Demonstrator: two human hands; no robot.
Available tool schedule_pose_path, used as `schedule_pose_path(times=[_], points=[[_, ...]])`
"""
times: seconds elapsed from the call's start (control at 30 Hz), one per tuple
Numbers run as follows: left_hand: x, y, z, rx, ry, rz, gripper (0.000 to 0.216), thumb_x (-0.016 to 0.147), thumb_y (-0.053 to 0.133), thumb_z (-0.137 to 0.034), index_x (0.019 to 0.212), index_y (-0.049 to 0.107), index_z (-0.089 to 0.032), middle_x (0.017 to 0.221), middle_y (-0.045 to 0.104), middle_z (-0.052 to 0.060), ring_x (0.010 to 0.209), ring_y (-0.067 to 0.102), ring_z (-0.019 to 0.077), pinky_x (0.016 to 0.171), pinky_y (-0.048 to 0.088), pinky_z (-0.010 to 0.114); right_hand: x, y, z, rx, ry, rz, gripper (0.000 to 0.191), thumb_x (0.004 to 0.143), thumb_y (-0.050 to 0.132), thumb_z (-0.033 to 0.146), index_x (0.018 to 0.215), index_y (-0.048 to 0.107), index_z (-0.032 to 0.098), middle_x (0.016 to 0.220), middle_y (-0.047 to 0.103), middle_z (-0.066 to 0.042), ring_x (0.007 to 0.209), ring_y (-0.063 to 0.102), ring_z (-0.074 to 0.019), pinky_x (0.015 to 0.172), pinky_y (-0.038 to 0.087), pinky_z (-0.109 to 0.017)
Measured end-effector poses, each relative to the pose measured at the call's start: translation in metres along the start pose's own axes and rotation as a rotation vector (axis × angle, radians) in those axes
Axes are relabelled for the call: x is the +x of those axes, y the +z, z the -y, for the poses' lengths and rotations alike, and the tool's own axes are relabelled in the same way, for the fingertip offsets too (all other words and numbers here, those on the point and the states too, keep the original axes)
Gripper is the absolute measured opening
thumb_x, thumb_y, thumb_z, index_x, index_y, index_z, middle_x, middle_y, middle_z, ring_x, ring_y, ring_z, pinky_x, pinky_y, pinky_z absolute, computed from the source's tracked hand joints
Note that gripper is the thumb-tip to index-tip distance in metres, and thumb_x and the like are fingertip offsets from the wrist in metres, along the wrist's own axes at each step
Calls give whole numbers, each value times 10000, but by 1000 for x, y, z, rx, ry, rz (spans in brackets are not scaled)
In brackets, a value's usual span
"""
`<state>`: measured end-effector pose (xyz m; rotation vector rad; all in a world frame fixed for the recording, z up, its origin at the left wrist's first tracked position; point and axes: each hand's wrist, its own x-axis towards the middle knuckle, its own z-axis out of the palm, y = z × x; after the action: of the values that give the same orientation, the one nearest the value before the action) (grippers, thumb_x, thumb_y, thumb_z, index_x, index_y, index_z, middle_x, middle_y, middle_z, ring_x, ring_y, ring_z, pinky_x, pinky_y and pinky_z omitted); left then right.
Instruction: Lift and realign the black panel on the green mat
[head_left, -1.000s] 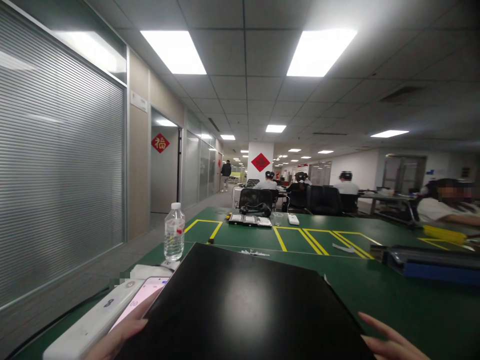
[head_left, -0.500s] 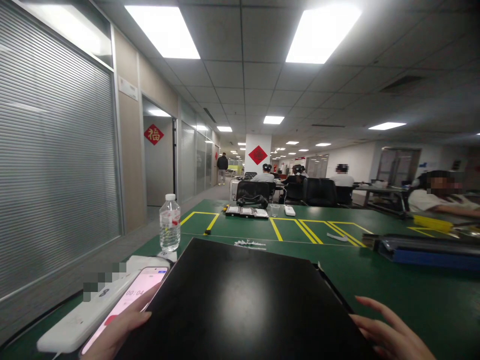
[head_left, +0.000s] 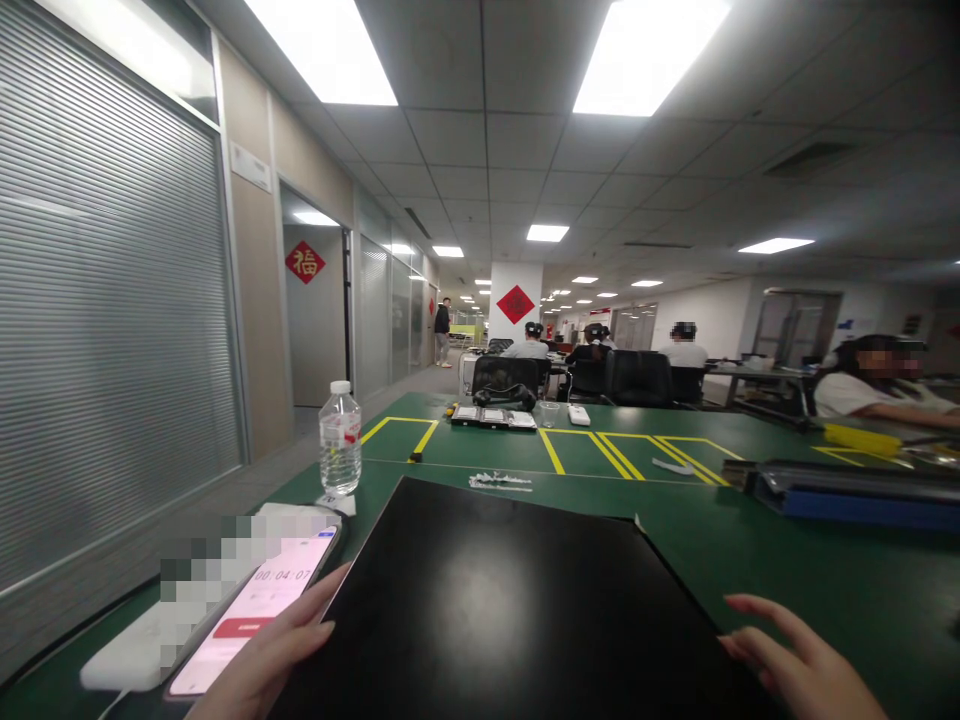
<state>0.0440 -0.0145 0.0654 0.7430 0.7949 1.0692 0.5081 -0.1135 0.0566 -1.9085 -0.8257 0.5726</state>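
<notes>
A large flat black panel [head_left: 525,600] with a glossy sheen fills the lower middle of the view, above the green table; its kind is not clear. My left hand [head_left: 292,640] grips its left edge, thumb on top and fingers mostly hidden beneath. At the right edge my right hand [head_left: 795,650] has its fingertips against the panel, one finger raised off it. Beside my left hand lies a phone [head_left: 262,600] with a pink timer screen, next to a white oblong device [head_left: 127,645].
A water bottle [head_left: 340,445] stands at the left. On the green table [head_left: 810,580] are yellow tape outlines, white scraps [head_left: 500,482], a case of parts [head_left: 493,418], a plastic cup [head_left: 549,413] and a long blue-black object [head_left: 847,495]. People sit beyond.
The panel and both my hands have shifted a little to the right. More of the phone screen shows. A distant person in the corridor has turned.
</notes>
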Motion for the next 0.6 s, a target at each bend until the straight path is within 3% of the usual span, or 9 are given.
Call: schedule_pose_path(times=[0.17, 0.3, 0.6], points=[[15, -15, 6, 48, 79, -18, 413, 558, 740, -369, 962, 745, -285, 1038, 764, 24, 1216, 478, 423, 1042, 316, 533, 1, 1, -4, -46, 7, 38, 564, 599, 485, 511, 1088, 495, 229, 765, 708, -42, 868, 632, -304, 762, 424, -379], [26, -23, 10, 31, 63, 5, 427, 483, 789, -371, 902, 763, -290, 995, 776, -1, 1289, 370, 421, 1053, 297, 524, -4, 1, 0, -94, 13, 41, 580, 580, 492, 536, 1076, 488, 236, 764, 708, -39, 810, 640, -313, 729, 432, -391], [35, -36, 14, 12, 47, 7, 496, 419, 855, -342, 893, 754, -233, 925, 791, 53, 1194, 495, 433, 1045, 269, 581, -9, 6, 12, -141, 56, 78, 664, 513, 444, 601, 1072, 478, 244, 760, 714, -21, 726, 653, -298, 690, 455, -385]])
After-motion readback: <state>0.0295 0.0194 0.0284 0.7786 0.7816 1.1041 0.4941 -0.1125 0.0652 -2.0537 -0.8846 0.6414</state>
